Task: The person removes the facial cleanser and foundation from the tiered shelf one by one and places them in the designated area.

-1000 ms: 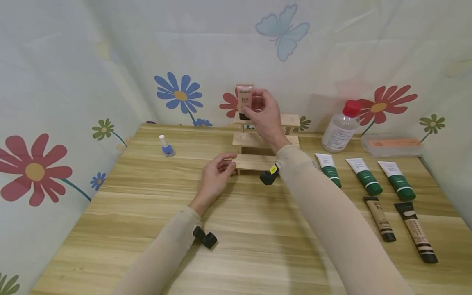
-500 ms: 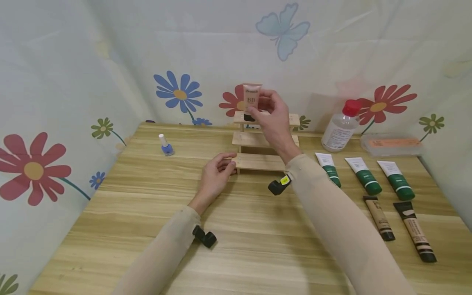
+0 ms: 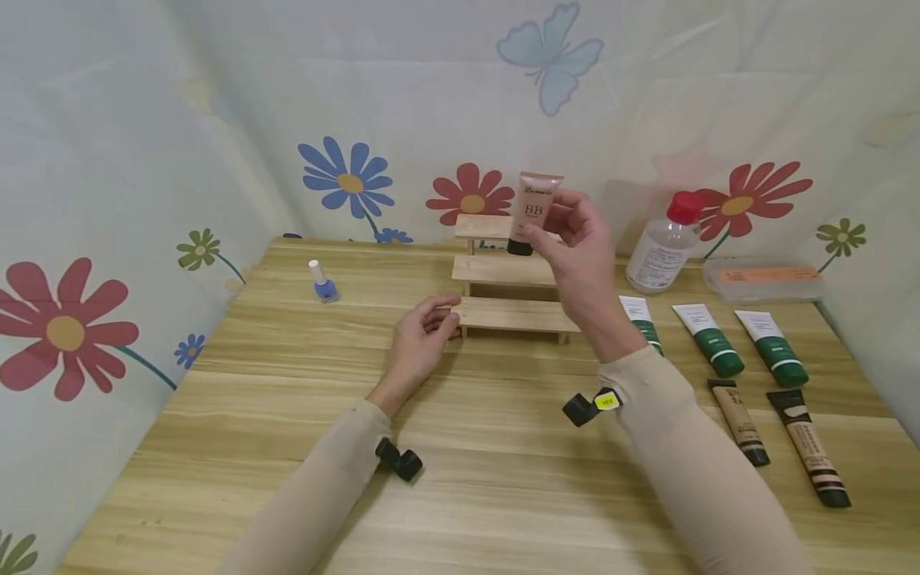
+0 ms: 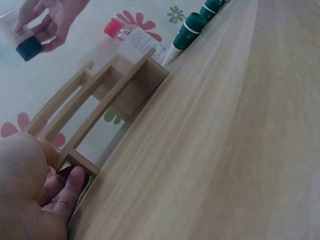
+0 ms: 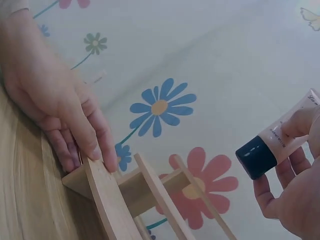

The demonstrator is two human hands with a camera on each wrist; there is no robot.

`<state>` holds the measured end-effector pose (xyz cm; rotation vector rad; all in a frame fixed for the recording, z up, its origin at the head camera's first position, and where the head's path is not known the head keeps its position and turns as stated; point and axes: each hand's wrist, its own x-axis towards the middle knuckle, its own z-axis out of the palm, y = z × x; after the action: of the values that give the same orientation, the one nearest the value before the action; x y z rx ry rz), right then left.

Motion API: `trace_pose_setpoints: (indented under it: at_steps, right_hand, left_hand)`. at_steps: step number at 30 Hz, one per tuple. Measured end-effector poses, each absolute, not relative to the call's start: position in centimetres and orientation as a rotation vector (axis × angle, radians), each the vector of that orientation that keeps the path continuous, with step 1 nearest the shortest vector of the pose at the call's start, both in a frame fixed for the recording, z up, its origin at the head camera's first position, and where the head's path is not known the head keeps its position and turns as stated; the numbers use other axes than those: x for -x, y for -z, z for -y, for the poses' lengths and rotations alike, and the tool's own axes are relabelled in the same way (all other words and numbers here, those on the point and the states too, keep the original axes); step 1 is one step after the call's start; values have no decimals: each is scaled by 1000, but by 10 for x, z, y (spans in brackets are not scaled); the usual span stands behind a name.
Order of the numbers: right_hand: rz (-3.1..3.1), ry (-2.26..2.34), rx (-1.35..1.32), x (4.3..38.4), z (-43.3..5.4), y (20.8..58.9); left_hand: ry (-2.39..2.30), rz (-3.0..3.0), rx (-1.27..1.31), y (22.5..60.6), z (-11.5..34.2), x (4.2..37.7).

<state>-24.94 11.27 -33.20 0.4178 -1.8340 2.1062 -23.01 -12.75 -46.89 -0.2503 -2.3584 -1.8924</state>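
Observation:
My right hand (image 3: 585,263) pinches a pink BB cream tube (image 3: 536,209) with a black cap between thumb and fingers. The tube is nearly upright, cap down, in the air in front of the upper steps of a three-step wooden display shelf (image 3: 517,315). In the right wrist view the tube's black cap (image 5: 256,157) points away from the palm. My left hand (image 3: 422,339) grips the left end of the shelf's lowest step. The left wrist view has the left hand's fingers (image 4: 69,192) curled at that end, close to the tabletop.
A blue nail polish bottle (image 3: 325,286) stands at the left. On the right are a clear bottle with a red cap (image 3: 660,251), a clear plastic case (image 3: 765,283), several green-and-white tubes (image 3: 711,343) and two beige tubes (image 3: 740,423), (image 3: 810,449). A flowered curtain (image 3: 402,72) rises behind the table.
My right hand has drawn the BB cream tube right, slightly down and toward me, away from the top step. The left hand has stayed at the shelf's end.

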Motion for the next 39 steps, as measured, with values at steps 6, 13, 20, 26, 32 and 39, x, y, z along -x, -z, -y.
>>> trace_pose_setpoints:
  at_steps: [6, 13, 20, 26, 32, 39]
  right_hand:
    - [1804, -2125, -382, 229, -136, 333]
    - [1827, -2113, -291, 205, -161, 334]
    - [1890, -2069, -286, 185, -188, 335]
    - [1913, -2047, -195, 172, -212, 337]
    - [1945, -2019, -108, 160, -237, 342]
    - [2031, -1902, -117, 148, -258, 355]
  left_hand:
    - [1884, 2358, 257, 470, 128, 231]
    - [1887, 2364, 245, 471, 128, 231]
    - [1885, 2367, 231, 471, 127, 231]
    - [1865, 2384, 211, 470, 127, 230]
    - [1860, 2388, 208, 470, 127, 230]
    - [1865, 2391, 202, 470, 127, 230]
